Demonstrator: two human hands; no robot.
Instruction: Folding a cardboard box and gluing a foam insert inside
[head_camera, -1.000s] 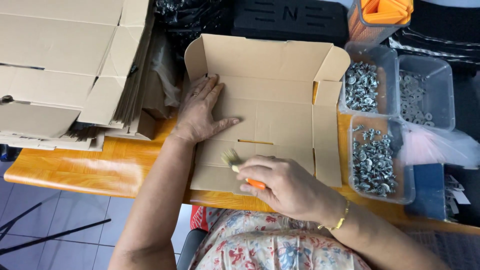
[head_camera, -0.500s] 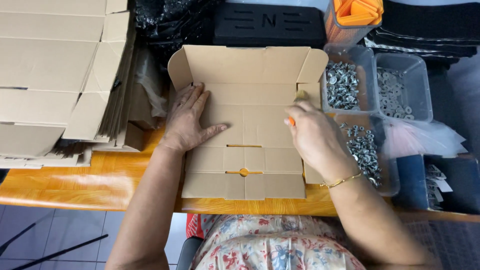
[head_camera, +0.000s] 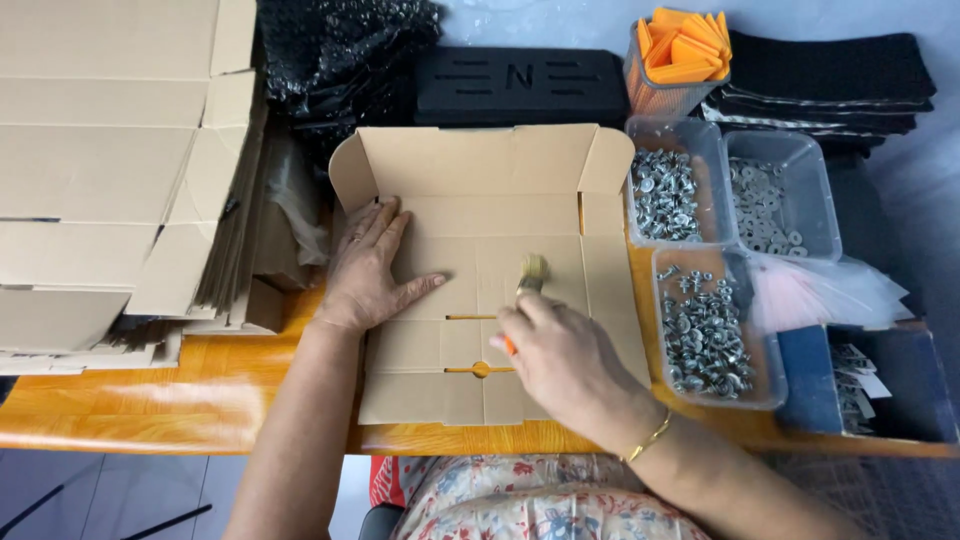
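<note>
A flat, unfolded cardboard box lies on the orange wooden table in front of me. My left hand presses flat on the box's left part, fingers spread. My right hand grips a small brush with an orange handle; its pale bristles touch the cardboard near the middle of the box, right of centre.
A tall stack of flat cardboard blanks fills the left. Three clear tubs of metal screws and washers stand to the right, with a cup of orange pieces, black foam sheets, a black block and black bubble wrap behind.
My right hand carried the brush from the box's near edge to its right flap, then back toward the middle. My left hand stayed pressed on the cardboard.
</note>
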